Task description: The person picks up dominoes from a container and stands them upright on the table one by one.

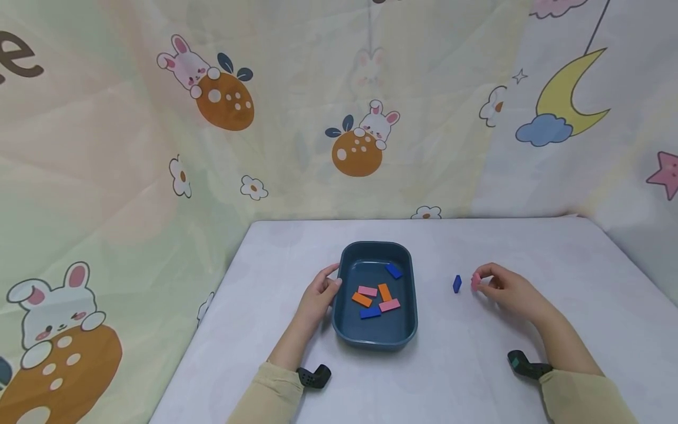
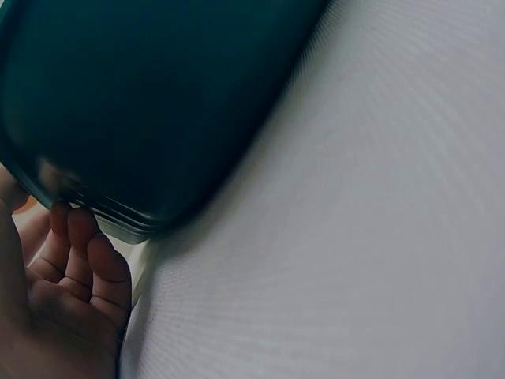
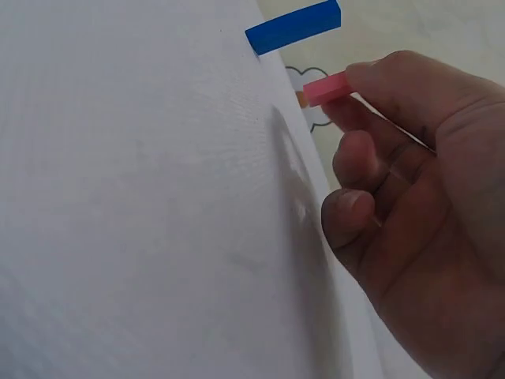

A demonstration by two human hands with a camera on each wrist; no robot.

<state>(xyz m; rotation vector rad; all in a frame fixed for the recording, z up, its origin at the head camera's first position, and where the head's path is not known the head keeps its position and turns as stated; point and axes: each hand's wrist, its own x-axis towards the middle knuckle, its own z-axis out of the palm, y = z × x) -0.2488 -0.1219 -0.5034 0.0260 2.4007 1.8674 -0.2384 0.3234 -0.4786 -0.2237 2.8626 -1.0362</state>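
Observation:
At the left wall of a dark blue rectangular tray [image 1: 376, 338], my left hand [image 1: 318, 297] holds the rim with thumb and fingers. The left wrist view shows curled fingertips [image 2: 83, 225] against the tray's outer side. My right hand [image 1: 505, 288] pinches a small pink block [image 1: 475, 281] between thumb and fingertips; its other fingers curl loosely below. Just left of that block, a blue block [image 1: 457, 284] stands upright on the table. In the right wrist view the blue block [image 3: 293, 27] appears beyond the pink one [image 3: 327, 89].
Inside the tray lie several blocks: blue [image 1: 394, 271], orange [image 1: 362, 300] and pink [image 1: 389, 305]. A white cloth covers the table [image 1: 445, 377]. Behind it hangs a patterned backdrop [image 1: 296, 118] with rabbits and flowers. Each wrist wears a black device [image 1: 315, 377].

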